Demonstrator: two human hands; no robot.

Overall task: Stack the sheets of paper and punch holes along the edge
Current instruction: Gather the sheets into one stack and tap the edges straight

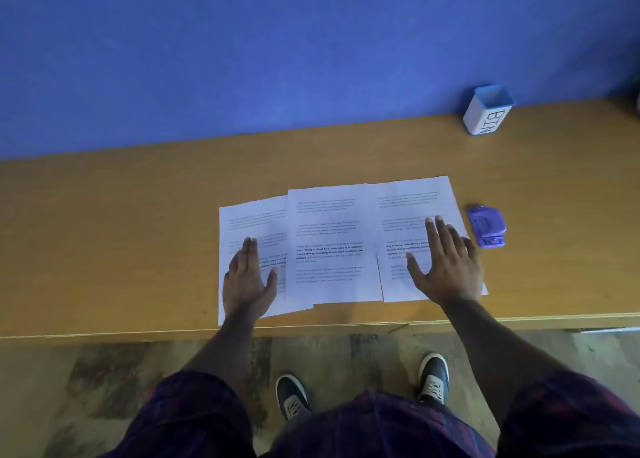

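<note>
Three printed white sheets lie side by side on the wooden desk, their edges overlapping: a left sheet (258, 222), a middle sheet (329, 243) and a right sheet (408, 201). My left hand (247, 281) lies flat on the left sheet with straight fingers. My right hand (446, 263) lies flat on the right sheet, fingers spread. A purple hole punch (486, 225) sits on the desk just right of the right sheet, close to my right hand's little finger.
A small white and blue container marked BIN (486, 111) stands at the back right against the blue wall (277, 49). The desk's front edge (138, 333) runs just below the sheets. Bare desk surface (104, 232) stretches to the left.
</note>
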